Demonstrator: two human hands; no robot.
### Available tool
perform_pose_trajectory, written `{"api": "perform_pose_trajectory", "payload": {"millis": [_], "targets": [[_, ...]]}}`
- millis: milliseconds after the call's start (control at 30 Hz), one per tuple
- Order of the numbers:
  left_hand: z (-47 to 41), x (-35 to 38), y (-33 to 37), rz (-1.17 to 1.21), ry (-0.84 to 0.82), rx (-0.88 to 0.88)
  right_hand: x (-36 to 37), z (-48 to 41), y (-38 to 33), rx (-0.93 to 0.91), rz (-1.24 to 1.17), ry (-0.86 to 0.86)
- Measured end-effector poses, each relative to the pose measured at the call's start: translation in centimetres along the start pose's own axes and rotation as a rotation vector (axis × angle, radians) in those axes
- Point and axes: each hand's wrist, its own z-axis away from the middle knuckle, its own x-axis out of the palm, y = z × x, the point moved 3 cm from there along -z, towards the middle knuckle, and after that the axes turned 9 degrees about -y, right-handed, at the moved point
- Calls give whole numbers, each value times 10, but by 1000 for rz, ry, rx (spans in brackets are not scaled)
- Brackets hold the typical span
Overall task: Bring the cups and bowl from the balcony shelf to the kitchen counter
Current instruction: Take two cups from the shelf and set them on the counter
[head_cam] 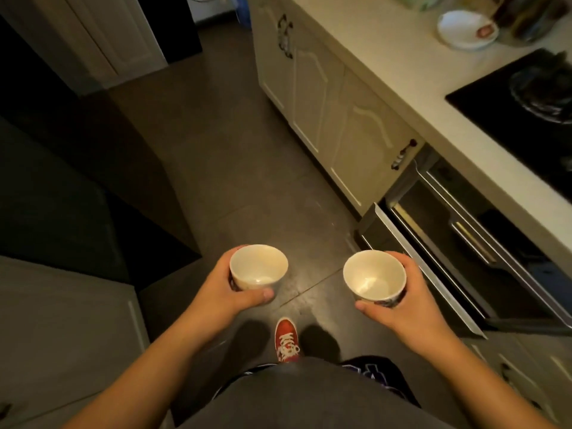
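I carry two small white cups with dark patterns on their outsides, both upright and empty. My left hand (pixel 227 294) grips the left cup (pixel 258 267) from below and the side. My right hand (pixel 408 305) wraps around the right cup (pixel 374 278). Both are held at waist height over the dark tiled floor. The pale kitchen counter (pixel 387 60) runs along the right side, above cream cabinet doors. A white bowl (pixel 465 29) sits on that counter at the far end.
A black hob (pixel 526 116) is set into the counter. Below it an oven drawer or door (pixel 433 267) stands open, jutting into the aisle beside my right hand. Dark cabinets (pixel 62 181) line the left. My red shoe (pixel 287 339) is on the floor.
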Motion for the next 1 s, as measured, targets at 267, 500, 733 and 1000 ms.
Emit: {"api": "perform_pose_trajectory", "payload": {"millis": [267,500,733,1000], "targets": [[-127,-10,51,-30,-87,21,-54,-69,-5,51,-9,76],[-242,-1,97,48,-95,62,-107,-167,-7,59,-27,63],[-296,-33,125,29,45,34,-129,-301,-53,-34,64,-138],[-317,-119,128,97,254,-38,-72,-452,-130,-161,87,-279]]}}
